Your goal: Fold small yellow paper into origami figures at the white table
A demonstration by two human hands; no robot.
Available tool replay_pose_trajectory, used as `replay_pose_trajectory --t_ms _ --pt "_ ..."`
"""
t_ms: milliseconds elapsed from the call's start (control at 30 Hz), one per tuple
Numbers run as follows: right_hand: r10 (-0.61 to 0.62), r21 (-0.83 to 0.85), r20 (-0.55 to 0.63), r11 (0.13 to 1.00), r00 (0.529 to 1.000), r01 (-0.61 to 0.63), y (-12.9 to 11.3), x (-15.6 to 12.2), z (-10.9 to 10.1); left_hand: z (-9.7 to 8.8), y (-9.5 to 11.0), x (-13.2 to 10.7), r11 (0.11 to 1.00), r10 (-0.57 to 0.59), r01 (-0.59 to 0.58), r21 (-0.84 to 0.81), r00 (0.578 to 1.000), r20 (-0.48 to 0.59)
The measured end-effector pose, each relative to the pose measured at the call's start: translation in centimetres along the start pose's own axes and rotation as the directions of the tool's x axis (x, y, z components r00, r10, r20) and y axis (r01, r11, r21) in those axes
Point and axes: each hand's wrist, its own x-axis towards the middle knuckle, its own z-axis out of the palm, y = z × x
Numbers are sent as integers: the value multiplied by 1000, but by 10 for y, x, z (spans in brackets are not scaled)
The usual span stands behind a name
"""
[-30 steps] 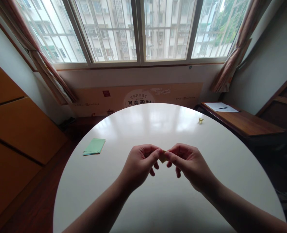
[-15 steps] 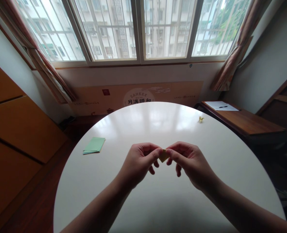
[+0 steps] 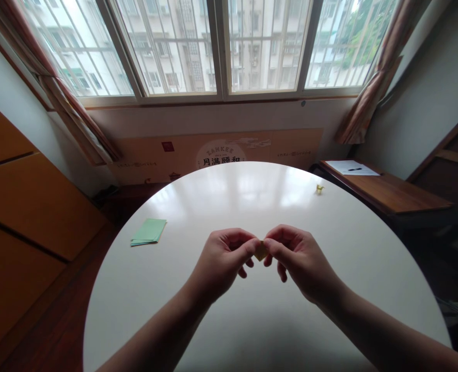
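Two bare hands met above one glossy white table (image 3: pixel 252 320) with a curved edge, sharing one small piece of folded yellow paper (image 3: pixel 261 252). The left hand (image 3: pixel 224 262) pinched its left side between thumb and fingers, and the right hand (image 3: pixel 297 259) gripped its right side likewise, the lower fingers of both curled loosely. Between the thumbs the paper showed as a compact, dull yellow shape tapering to a point at the bottom; its finer creases were too small to tell. One stack of flat, matte green paper sheets (image 3: pixel 150 231), slightly fanned, their number unclear, lay toward the left edge. One tiny yellow figure (image 3: pixel 319 189), angular in outline, stood near the far right edge.
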Motion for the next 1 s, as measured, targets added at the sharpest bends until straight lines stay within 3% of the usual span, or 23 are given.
replay_pose_trajectory --t_ms 133,267,500,800,1000 --pt "24 58 -3 998 1000 -24 -1 0 -2 -1 1 1 994 -63 64 -86 998 23" --pt "64 105 -5 992 998 -63 -1 0 -3 -4 0 3 983 -78 69 -172 996 -43" --pt "63 88 -4 994 998 -63 0 1 -1 -2 -2 3 999 -25 25 -39 1000 3" --pt "62 28 35 998 997 -63 -1 1 1 -1 -1 3 999 -44 43 -29 998 -38" --pt "67 -31 30 997 997 -66 3 3 2 0 -5 2 996 10 -7 92 1000 -29"
